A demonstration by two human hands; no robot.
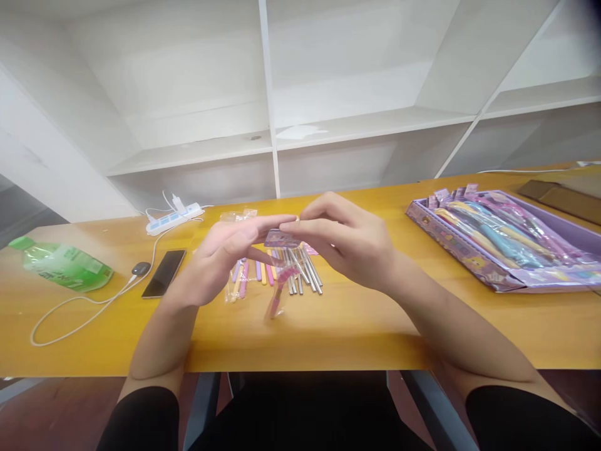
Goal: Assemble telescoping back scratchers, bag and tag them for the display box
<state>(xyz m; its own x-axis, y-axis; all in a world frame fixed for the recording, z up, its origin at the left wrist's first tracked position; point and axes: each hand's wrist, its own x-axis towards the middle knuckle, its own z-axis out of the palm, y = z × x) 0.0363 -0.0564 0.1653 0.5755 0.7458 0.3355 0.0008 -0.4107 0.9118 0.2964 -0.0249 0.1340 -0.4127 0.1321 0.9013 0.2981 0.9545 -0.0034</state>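
Both hands meet above the middle of the yellow wooden table (328, 332), pinching one small clear packet (280, 238) with a purple header card between them. The left hand (225, 257) has its thumb and forefinger closed narrowly on the packet's left end, and the right hand (347, 241) pinches the right end with its fingertips, the other fingers curled over the top. The packet's card sits right in the gap where the two sets of fingertips come together, while its clear lower part hangs down and to the left, with a pink pen-like item (277, 294) inside it reaching almost to the tabletop. Directly beneath the hands lie a row of silvery metal sticks (305, 275) and, just beside them to the left, a row of pastel sticks (244, 275) in pink, purple and yellow. To the left of those rest a black phone (164, 273), a white power strip (174, 218) with its cable, and a green pouch (66, 266). Well off to the right stands an open purple box (469, 250) filled with similar wrapped items.
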